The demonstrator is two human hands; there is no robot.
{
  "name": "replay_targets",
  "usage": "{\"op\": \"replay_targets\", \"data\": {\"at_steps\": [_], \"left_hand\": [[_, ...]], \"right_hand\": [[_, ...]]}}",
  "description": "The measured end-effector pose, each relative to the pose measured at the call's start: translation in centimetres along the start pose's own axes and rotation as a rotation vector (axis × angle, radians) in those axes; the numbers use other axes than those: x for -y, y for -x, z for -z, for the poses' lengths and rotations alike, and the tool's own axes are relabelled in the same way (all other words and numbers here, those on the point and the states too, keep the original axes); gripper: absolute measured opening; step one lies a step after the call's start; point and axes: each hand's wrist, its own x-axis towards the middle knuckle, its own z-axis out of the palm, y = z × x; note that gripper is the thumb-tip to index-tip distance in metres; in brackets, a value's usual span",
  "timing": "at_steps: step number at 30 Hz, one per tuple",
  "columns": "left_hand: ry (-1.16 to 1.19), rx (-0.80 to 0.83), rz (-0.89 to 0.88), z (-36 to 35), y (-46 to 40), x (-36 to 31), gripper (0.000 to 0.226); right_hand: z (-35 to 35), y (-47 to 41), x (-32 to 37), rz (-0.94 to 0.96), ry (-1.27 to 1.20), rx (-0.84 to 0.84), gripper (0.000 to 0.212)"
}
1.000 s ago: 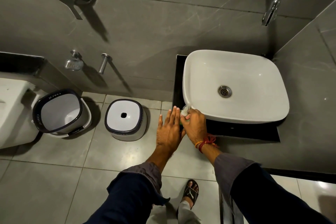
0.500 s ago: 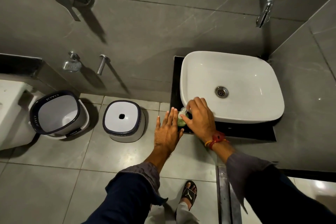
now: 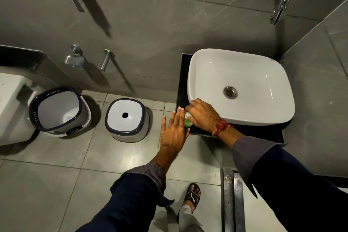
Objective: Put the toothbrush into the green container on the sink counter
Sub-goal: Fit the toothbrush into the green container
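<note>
The green container (image 3: 188,122) stands at the front left corner of the black sink counter (image 3: 254,131), mostly hidden between my hands. My right hand (image 3: 203,114) lies over its top, fingers curled down around something whitish at the rim; I cannot make out the toothbrush itself. My left hand (image 3: 174,130) is flat with fingers straight, pressed against the container's left side beyond the counter's edge. A red thread band circles my right wrist.
The white basin (image 3: 244,73) fills most of the counter, with a wall tap (image 3: 278,7) above it. On the floor to the left stand a white stool (image 3: 126,118) and a bucket (image 3: 56,109). My sandalled foot (image 3: 192,197) is below.
My right hand has moved from the container's front edge up onto its top, and now covers it. The left hand stays flat against the left side.
</note>
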Motion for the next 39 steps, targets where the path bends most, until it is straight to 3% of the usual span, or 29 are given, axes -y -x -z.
{"op": "replay_targets", "data": {"at_steps": [9,16,19,21,23,31,34,39], "left_hand": [[-0.003,0.003,0.014,0.0,0.0,-0.3,0.079],[-0.001,0.003,0.018,-0.2,-0.1,-0.4,0.078],[-0.007,0.012,0.015,-0.1,-0.1,-0.5,0.077],[0.003,0.015,0.016,0.0,-0.1,-0.6,0.077],[0.006,0.018,0.018,0.1,0.0,-0.6,0.078],[-0.004,0.024,0.012,0.3,0.2,-0.8,0.08],[0.005,0.028,0.01,0.3,0.3,-0.9,0.079],[0.014,0.019,0.017,0.3,0.2,-1.0,0.082]], "right_hand": [[0.4,-0.3,-0.6,0.125,0.071,0.085,0.034],[-3.7,-0.1,-1.5,-0.04,0.173,0.239,0.034],[-3.9,0.3,-0.4,-0.313,-0.041,0.168,0.039],[-1.5,-0.1,0.7,-0.263,-0.134,0.022,0.033],[-0.4,-0.2,1.1,-0.207,-0.225,0.039,0.028],[-1.4,0.2,2.8,-0.385,-0.221,-0.058,0.035],[-1.4,0.2,3.6,-0.528,-0.343,-0.137,0.04],[-2.4,1.5,2.9,-0.454,-0.45,-0.17,0.032]]}}
